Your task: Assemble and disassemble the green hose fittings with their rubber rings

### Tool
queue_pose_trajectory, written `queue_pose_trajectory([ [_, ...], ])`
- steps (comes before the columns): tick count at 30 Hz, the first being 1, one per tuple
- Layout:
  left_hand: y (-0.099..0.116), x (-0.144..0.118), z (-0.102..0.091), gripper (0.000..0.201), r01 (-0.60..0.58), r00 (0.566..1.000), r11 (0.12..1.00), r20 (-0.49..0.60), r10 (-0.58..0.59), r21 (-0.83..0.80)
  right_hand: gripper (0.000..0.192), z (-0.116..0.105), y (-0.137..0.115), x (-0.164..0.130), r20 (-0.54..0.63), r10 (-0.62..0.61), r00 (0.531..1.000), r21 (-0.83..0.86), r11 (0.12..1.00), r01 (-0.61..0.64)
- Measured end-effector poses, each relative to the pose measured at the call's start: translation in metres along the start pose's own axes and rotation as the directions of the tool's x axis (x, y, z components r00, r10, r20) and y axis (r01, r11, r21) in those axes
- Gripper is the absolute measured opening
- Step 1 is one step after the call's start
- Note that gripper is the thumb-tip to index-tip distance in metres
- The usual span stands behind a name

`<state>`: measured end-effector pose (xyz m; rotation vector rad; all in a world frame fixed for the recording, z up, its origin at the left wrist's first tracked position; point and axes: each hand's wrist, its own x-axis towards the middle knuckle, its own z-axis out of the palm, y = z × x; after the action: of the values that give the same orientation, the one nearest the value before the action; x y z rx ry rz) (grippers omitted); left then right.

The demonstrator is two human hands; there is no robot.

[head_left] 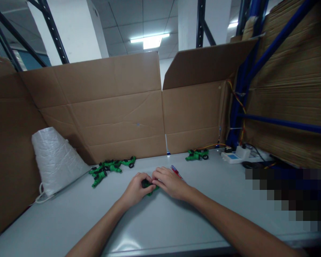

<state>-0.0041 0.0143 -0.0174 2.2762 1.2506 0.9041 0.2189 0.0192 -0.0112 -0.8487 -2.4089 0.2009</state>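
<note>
Both hands meet at the centre of the grey table [192, 217]. The left hand [136, 188] and right hand [169, 182] have their fingers curled around one green plastic fitting [149, 185], which sits between them, mostly hidden. A red pen [176, 172] lies just behind the right hand. A cluster of green fittings [111, 167] lies to the left, near a white plastic bag [55, 159]. More green fittings [197, 154] lie to the right, against the cardboard wall [117, 114], near a white device [234, 155].
</note>
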Motion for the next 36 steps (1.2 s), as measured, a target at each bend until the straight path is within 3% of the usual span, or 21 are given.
queue_pose_trajectory([
  [7,0.004,0.0,-0.001,0.015,-0.023,1.0,1.0,-0.009,0.023,-0.007,0.025,-0.007,-0.005,0.0,0.039,-0.035,0.999,-0.202,0.978,0.042],
  [20,0.009,0.002,-0.004,0.016,-0.131,0.981,0.983,0.124,0.147,-0.131,0.022,-0.015,-0.011,-0.003,0.157,-0.012,0.987,-0.199,0.979,0.044],
  [36,0.009,0.001,-0.001,0.018,-0.145,0.984,0.988,0.095,0.15,-0.051,0.026,-0.01,-0.014,-0.001,0.154,0.075,0.985,-0.16,0.986,-0.05],
])
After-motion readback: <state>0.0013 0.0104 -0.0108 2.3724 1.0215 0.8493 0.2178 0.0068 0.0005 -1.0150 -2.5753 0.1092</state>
